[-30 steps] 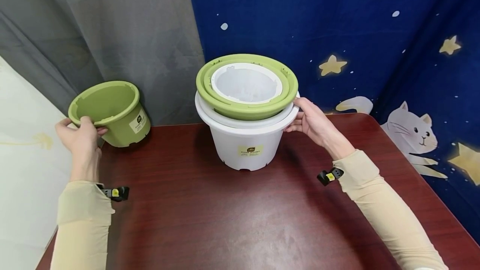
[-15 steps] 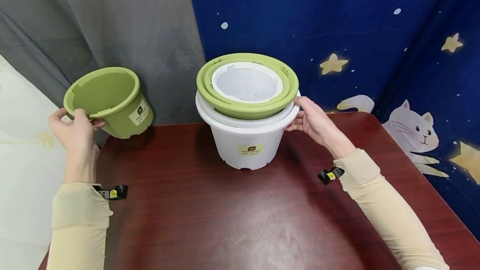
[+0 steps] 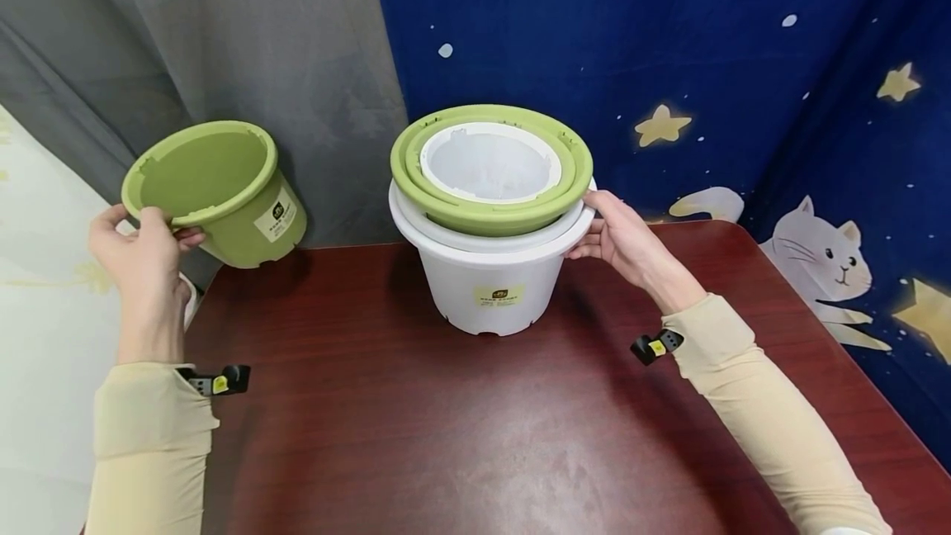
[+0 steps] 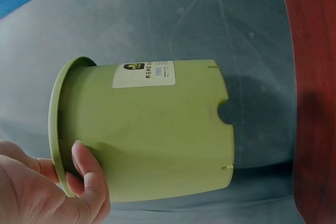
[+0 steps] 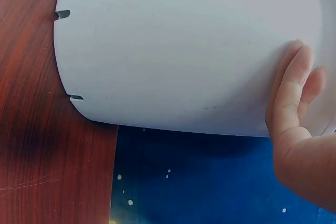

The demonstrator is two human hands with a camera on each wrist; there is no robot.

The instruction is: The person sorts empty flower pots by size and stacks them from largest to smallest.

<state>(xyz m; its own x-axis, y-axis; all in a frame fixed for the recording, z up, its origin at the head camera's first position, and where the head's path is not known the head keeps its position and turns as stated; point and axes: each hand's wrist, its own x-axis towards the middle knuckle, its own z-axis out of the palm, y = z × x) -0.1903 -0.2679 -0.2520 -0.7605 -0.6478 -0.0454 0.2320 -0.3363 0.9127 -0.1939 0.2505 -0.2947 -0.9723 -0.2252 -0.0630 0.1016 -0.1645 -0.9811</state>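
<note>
At the table's left, my left hand (image 3: 141, 258) pinches the rim of a green plastic flower pot (image 3: 248, 225), thumb inside and fingers beneath the lip. That pot tilts slightly; in the left wrist view a gap separates its notched base from the tabletop. A large white flower pot (image 3: 446, 271) stands upright near the back edge, bearing a yellowish label. Nested in it are another white pot, green pots (image 3: 475, 225) and a small white pot (image 3: 490, 163) innermost. My right hand (image 3: 620, 238) holds the large pot's rim on its right side, fingers (image 5: 289, 95) against the wall below.
The dark red wooden table (image 3: 475, 419) extends in front of the stack. Behind its back edge hang a grey curtain (image 3: 297, 64) and a blue curtain (image 3: 535, 23) with stars and a cat. A pale patterned surface (image 3: 44, 353) lies at the left.
My left hand has moved up and a little left, raising the green flower pot and tilting it slightly more. The right hand and the nested stack hold the same place.
</note>
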